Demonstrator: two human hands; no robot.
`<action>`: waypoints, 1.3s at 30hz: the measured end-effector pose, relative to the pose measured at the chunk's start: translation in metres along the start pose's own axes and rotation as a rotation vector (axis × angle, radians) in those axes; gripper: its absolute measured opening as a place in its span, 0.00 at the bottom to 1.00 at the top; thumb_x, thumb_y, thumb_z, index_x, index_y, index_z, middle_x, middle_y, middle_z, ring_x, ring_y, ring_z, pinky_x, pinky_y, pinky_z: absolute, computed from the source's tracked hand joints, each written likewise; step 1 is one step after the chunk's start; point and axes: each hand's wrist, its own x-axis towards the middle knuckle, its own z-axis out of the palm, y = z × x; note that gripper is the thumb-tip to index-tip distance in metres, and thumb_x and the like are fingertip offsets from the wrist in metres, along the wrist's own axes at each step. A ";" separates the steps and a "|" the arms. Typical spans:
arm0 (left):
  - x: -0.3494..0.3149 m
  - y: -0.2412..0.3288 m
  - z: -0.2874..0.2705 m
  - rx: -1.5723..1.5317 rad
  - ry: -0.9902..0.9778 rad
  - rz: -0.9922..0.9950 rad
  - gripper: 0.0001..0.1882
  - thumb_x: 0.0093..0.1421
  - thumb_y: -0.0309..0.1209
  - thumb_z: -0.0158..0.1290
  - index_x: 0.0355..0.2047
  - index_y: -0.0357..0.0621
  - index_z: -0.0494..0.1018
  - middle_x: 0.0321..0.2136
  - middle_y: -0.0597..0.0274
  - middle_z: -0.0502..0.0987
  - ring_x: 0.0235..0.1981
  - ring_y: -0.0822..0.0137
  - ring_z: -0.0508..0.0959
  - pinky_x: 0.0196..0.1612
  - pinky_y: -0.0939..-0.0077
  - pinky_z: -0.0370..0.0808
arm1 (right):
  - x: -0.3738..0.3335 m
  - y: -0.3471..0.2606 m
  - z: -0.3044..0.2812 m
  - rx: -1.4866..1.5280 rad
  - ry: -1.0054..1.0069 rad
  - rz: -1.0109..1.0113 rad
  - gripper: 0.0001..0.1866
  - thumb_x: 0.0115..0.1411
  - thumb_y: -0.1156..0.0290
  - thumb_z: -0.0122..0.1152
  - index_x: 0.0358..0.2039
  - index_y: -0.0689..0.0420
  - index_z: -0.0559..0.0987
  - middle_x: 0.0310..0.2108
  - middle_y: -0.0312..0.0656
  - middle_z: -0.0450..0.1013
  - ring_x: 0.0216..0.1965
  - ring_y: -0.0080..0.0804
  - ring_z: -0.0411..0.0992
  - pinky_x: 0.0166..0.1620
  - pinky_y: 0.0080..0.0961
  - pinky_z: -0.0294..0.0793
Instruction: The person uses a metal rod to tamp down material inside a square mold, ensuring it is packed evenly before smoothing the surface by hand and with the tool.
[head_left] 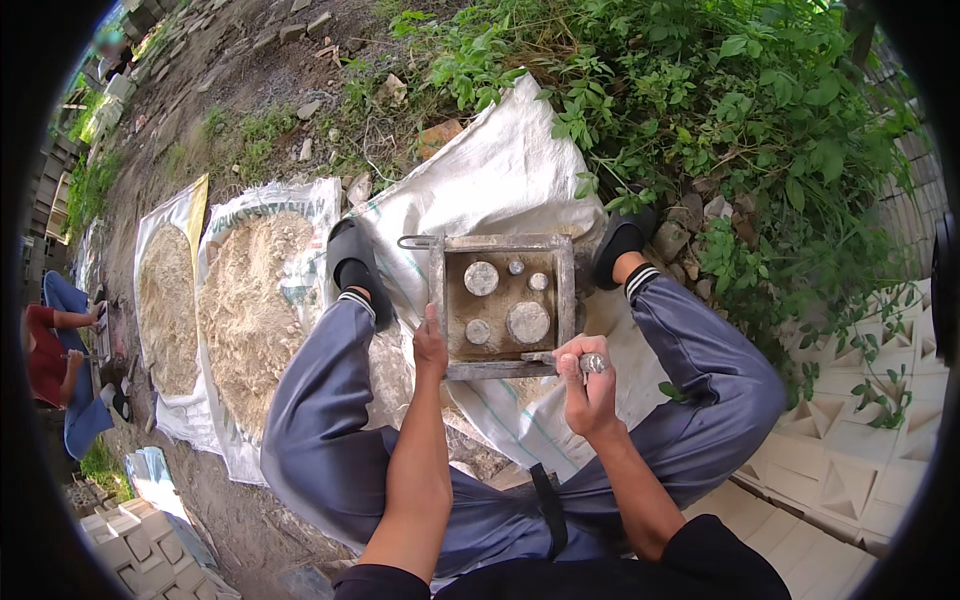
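A square wooden mould frame (508,243) lies on a white woven sack between my feet. Inside it, a layer of tan powdery material (495,300) surrounds several round grey plugs of different sizes, the largest plug (528,322) at the lower right. My right hand (586,388) is closed round the handle of a small trowel (540,357), its flat blade along the near inside edge of the frame. My left hand (430,350) lies against the outside of the frame's left wall, fingers extended upward; part of its grip is hidden. A bent metal loop (413,242) sticks out at the frame's far left corner.
Two opened sacks of pale powder, a nearer heap (255,310) and a farther heap (168,310), lie to the left. Green plants (720,110) and stones border the far right. Stacked patterned cream blocks (850,450) stand at right. Another person (65,360) sits far left.
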 end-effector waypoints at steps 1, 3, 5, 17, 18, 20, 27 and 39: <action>-0.001 0.000 0.000 0.000 0.000 0.003 0.40 0.66 0.58 0.31 0.52 0.29 0.69 0.47 0.34 0.73 0.53 0.44 0.71 0.56 0.65 0.65 | 0.001 -0.011 -0.001 0.000 0.002 -0.002 0.06 0.65 0.74 0.48 0.35 0.60 0.62 0.25 0.41 0.63 0.25 0.24 0.60 0.31 0.22 0.62; -0.015 0.008 0.004 -0.006 0.089 0.138 0.34 0.67 0.53 0.36 0.54 0.31 0.69 0.50 0.35 0.72 0.54 0.43 0.70 0.57 0.63 0.65 | -0.006 -0.027 -0.007 0.178 0.157 -0.218 0.06 0.65 0.74 0.48 0.35 0.60 0.62 0.26 0.40 0.64 0.25 0.24 0.60 0.30 0.22 0.62; -0.017 0.008 0.009 0.093 0.193 0.248 0.30 0.67 0.48 0.39 0.55 0.34 0.67 0.52 0.37 0.70 0.54 0.44 0.69 0.57 0.63 0.65 | -0.010 -0.003 -0.008 0.218 0.158 -0.249 0.05 0.65 0.74 0.48 0.34 0.59 0.62 0.26 0.39 0.64 0.25 0.23 0.60 0.30 0.22 0.62; -0.030 0.024 0.016 0.400 0.347 0.521 0.26 0.63 0.31 0.46 0.61 0.43 0.61 0.53 0.51 0.72 0.47 0.48 0.74 0.50 0.61 0.71 | -0.019 0.015 0.005 0.165 0.096 -0.117 0.06 0.64 0.76 0.48 0.34 0.59 0.62 0.27 0.40 0.64 0.27 0.25 0.59 0.33 0.23 0.63; -0.031 0.021 0.015 0.401 0.348 0.521 0.26 0.63 0.31 0.46 0.61 0.43 0.61 0.53 0.51 0.72 0.47 0.48 0.74 0.50 0.61 0.71 | -0.010 0.004 0.007 0.119 0.038 -0.055 0.06 0.64 0.75 0.49 0.34 0.59 0.62 0.27 0.41 0.64 0.27 0.25 0.60 0.33 0.23 0.63; -0.032 0.017 0.012 0.427 0.347 0.488 0.26 0.64 0.32 0.46 0.62 0.43 0.60 0.49 0.50 0.75 0.43 0.48 0.76 0.46 0.60 0.73 | -0.011 -0.021 0.010 0.098 -0.006 -0.022 0.06 0.64 0.74 0.51 0.34 0.58 0.63 0.27 0.41 0.65 0.28 0.26 0.62 0.34 0.23 0.64; -0.033 0.023 0.011 0.386 0.321 0.465 0.25 0.65 0.34 0.45 0.62 0.46 0.60 0.43 0.47 0.77 0.40 0.47 0.76 0.44 0.58 0.73 | -0.004 -0.018 0.026 0.067 -0.107 -0.008 0.06 0.62 0.78 0.52 0.35 0.58 0.64 0.28 0.41 0.65 0.26 0.26 0.62 0.31 0.23 0.64; -0.024 0.022 0.002 -0.007 0.165 0.210 0.25 0.66 0.48 0.44 0.46 0.38 0.74 0.38 0.40 0.78 0.43 0.47 0.77 0.46 0.64 0.71 | -0.011 -0.022 0.040 0.170 0.020 -0.089 0.04 0.63 0.78 0.49 0.34 0.59 0.63 0.28 0.41 0.65 0.28 0.25 0.61 0.33 0.22 0.63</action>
